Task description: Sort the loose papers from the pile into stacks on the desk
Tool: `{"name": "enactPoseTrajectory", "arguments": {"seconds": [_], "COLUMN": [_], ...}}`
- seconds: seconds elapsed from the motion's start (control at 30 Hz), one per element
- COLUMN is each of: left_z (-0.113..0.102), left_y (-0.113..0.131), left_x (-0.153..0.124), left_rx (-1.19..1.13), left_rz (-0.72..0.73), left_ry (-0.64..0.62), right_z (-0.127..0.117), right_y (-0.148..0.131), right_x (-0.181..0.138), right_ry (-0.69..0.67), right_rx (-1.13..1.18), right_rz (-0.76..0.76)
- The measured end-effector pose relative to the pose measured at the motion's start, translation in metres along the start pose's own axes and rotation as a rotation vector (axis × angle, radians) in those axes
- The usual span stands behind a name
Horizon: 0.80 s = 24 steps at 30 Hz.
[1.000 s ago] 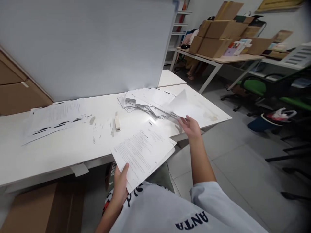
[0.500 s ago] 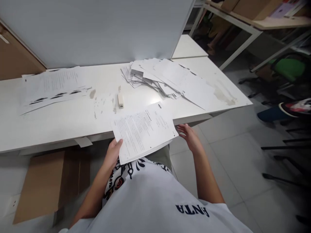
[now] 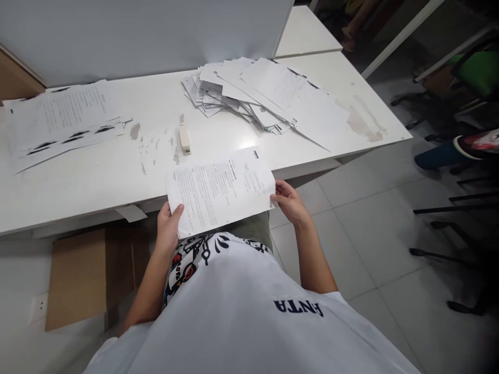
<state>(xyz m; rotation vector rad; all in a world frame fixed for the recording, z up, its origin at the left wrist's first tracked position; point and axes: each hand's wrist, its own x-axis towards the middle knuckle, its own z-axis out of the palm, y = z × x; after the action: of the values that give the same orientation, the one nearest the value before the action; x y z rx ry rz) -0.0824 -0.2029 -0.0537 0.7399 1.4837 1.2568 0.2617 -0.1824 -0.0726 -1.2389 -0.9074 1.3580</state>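
I hold a thin stack of printed sheets [image 3: 220, 189] over my lap at the front edge of the white table [image 3: 97, 182]. My left hand [image 3: 167, 228] grips its lower left corner, thumb on top. My right hand [image 3: 288, 201] pinches the right edge of the same stack. A loose, fanned pile of papers [image 3: 265, 93] lies on the table beyond my right hand. A small beige stapler [image 3: 184, 140] lies on the table just beyond the held sheets.
Another spread of printed pages [image 3: 58, 124] lies at the table's left end. A white partition [image 3: 156, 31] stands behind the table. A cardboard piece [image 3: 78, 275] leans under the table. Office chairs [image 3: 468, 72] stand on the tiled floor at right.
My right hand came back from the fanned pile and took the right edge of the held sheets. The view tilted downward and the stack was drawn closer to my body.
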Motion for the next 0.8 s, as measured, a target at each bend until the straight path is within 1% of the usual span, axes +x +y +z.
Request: {"name": "enactPoseTrajectory", "arguments": {"seconds": [0.1,0.2,0.33,0.47,0.63,0.8], "left_z": [-0.001,-0.001,-0.002,-0.002,0.003,0.011], "left_y": [-0.001,-0.002,0.002,0.015,0.041,0.056], "left_x": [0.002,0.005,0.009,0.014,0.023,0.026], "left_rx": [-0.046,-0.071,-0.085,-0.072,-0.014,0.013], "left_rz": [0.011,-0.001,0.035,0.050,0.062,0.081], "left_ry": [-0.007,-0.020,-0.026,-0.030,-0.024,-0.034], "right_z": [0.004,0.009,0.017,0.025,0.034,0.038], "right_y": [-0.001,-0.003,-0.008,-0.013,-0.018,-0.023], "right_x": [0.003,0.009,0.015,0.019,0.030,0.033], "right_ry": [-0.059,-0.073,-0.090,-0.039,0.048,0.109], "right_rx": [-0.008,-0.094,-0.173,-0.185,-0.192,-0.158], "right_rz": [0.026,0.095,0.070,-0.005,-0.114,-0.159]}}
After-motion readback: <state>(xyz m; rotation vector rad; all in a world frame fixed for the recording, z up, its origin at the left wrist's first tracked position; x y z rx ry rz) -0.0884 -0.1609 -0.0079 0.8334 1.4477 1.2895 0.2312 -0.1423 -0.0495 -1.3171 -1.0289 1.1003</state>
